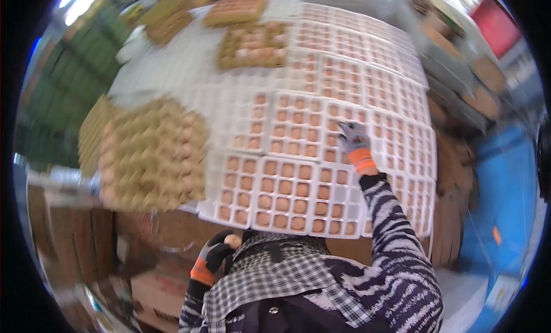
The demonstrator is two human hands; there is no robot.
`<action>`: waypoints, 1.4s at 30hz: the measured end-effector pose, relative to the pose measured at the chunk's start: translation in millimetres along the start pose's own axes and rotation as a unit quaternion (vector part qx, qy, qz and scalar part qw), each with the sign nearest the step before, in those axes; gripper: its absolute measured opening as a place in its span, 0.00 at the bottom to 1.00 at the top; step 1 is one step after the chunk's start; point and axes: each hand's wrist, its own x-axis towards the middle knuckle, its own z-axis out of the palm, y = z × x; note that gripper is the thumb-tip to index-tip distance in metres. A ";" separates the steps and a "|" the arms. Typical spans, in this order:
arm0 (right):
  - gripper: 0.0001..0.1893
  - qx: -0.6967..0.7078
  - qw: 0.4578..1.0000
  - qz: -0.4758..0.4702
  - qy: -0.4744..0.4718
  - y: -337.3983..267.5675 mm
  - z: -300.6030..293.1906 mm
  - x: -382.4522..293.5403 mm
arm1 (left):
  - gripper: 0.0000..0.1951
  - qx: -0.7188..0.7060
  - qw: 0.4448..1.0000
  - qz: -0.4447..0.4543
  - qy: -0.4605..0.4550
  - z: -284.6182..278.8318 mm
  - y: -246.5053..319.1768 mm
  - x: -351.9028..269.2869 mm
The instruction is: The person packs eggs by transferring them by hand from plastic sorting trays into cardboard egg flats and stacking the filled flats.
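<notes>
My left hand [215,254], in a grey and orange work glove with dark fingers, is low in front of my body. It holds a pale brown egg [233,241] beside the checked apron [271,285]. My right hand [356,140], gloved alike, reaches over the white compartment trays of eggs, fingers pointing left near eggs in the second row. Whether it grips one is blurred and partly hidden. Below it, the front white tray [354,199] has brown eggs in many cells, with bare cells on its right side.
A moulded pulp egg tray [150,156] with eggs along its edges tops a stack at the left. Further back sit another pulp tray [224,59] with eggs and more stacked pulp trays [165,18]. A blue surface [495,195] stands right; cardboard boxes [165,290] lie below left.
</notes>
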 end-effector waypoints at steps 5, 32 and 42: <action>0.20 0.102 0.982 0.050 0.152 -38.1 41.4 -25.6 | 0.27 -0.175 0.974 0.023 0.142 -25.1 -15.8 -34.3; 0.19 0.491 0.639 0.156 -0.571 -717.1 329.6 -104.2 | 0.26 -0.291 0.809 0.084 0.503 -339.1 -338.2 -204.2; 0.18 0.329 0.777 0.279 -0.459 -658.2 576.0 -76.2 | 0.22 -0.328 0.765 -0.169 0.529 -282.4 -460.6 -201.8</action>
